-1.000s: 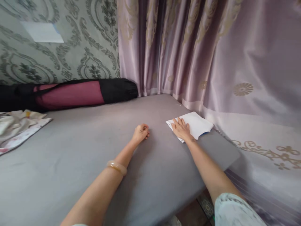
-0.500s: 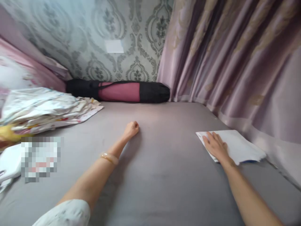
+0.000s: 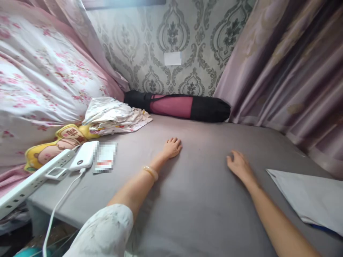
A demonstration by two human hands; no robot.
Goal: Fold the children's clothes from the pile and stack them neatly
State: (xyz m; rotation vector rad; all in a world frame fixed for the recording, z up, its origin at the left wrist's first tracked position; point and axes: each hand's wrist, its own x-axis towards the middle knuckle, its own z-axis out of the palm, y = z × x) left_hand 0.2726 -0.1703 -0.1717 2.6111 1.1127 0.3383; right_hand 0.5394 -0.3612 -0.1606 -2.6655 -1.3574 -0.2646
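Because both palms are turned down over the grey cover (image 3: 198, 203), even, light pressure is judged to serve better than fingertip digging, by which the cloth could be rucked. The left hand (image 3: 173, 147) is laid on the cover, its fingers extended and slightly spread, with nothing seen pinched. The right hand (image 3: 239, 165) is open and loosely curved, its thumb set apart from the fingers; whether the cover is touched by it cannot be told. The white folded stack (image 3: 316, 196) is seen to the right of the right hand, apart from it, with blue showing under its near edge. If the stack is to be handled, its layers are best supported together, since a loose corner could be creased.

Room for sideways movement is judged to be widest between the hands, and forward motion is bounded beyond the left hand by the black and red bag (image 3: 171, 106). To the left of the left hand, the packet (image 3: 105, 157), the power bank (image 3: 85, 155) and the power strip (image 3: 34, 182) are met near the cover's edge, where the white cable (image 3: 57, 205) hangs over and could be snagged. On the far side of the right hand, the cover is bordered by the curtain (image 3: 268, 71).
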